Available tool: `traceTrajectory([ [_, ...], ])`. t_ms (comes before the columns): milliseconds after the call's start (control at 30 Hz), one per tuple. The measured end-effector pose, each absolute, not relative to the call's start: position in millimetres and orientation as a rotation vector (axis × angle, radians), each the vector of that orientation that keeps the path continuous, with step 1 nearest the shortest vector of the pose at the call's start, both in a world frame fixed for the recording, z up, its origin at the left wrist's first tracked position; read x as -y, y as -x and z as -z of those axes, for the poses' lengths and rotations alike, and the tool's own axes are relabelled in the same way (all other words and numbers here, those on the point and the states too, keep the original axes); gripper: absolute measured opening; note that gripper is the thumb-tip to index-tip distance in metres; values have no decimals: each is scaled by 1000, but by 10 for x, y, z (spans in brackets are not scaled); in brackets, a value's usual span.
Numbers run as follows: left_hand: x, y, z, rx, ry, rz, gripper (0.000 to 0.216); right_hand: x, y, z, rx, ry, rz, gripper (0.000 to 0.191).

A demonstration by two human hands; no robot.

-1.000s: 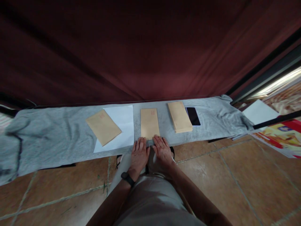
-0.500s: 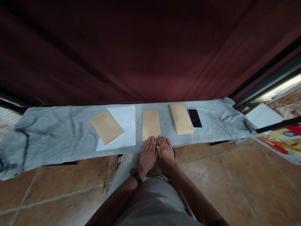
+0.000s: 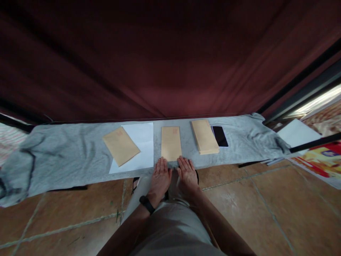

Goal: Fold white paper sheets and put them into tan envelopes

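Wearing a black band [image 3: 147, 204] on the left wrist. Left hand [image 3: 161, 178]: back up, fingers straight and nearly together, gripping nothing; fingertips at the 7 o'clock corner of the middle envelope [image 3: 171, 143]. Right hand [image 3: 188, 176] same: flat and extended, nothing held, fingertips at that envelope's 5 o'clock corner. Can't tell how hard either presses. Middle envelope lies flat on the grey cloth [image 3: 71, 156], red print [image 3: 175, 131] near its 1 o'clock corner. From it, at 9 o'clock: white sheet [image 3: 144, 140], with a tan envelope [image 3: 122, 145] lying askew, partly over it. At 3 o'clock: stack of tan envelopes [image 3: 205, 136]; phone [image 3: 220, 136], dark screen up, just beside the stack's outer side. At 12 o'clock: dark red curtain [image 3: 170, 71] along the cloth's far edge.
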State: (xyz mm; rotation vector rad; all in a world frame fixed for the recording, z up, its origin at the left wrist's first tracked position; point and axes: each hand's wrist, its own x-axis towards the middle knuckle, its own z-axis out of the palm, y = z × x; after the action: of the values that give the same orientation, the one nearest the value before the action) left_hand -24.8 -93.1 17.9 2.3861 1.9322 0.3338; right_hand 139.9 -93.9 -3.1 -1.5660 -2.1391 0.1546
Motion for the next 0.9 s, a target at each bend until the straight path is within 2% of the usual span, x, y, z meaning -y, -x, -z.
traceTrajectory([
  [333,529,295,-348,-2058,-2086,-602,31,913,-1398,79,2124,1563,-90,46],
  [600,286,319,-399,-2093,-1655,-566,52,912,-1372,64,2114,1576,-40,46],
  [667,237,355,-420,-2062,-1572,-519,42,907,-1365,75,2103,1578,-28,47],
  [767,174,414,-434,-2020,-1504,-447,12,897,-1355,109,2093,1567,-11,47],
  [900,128,448,-390,-1823,-1253,-601,22,883,-1350,146,2086,1555,9,45],
])
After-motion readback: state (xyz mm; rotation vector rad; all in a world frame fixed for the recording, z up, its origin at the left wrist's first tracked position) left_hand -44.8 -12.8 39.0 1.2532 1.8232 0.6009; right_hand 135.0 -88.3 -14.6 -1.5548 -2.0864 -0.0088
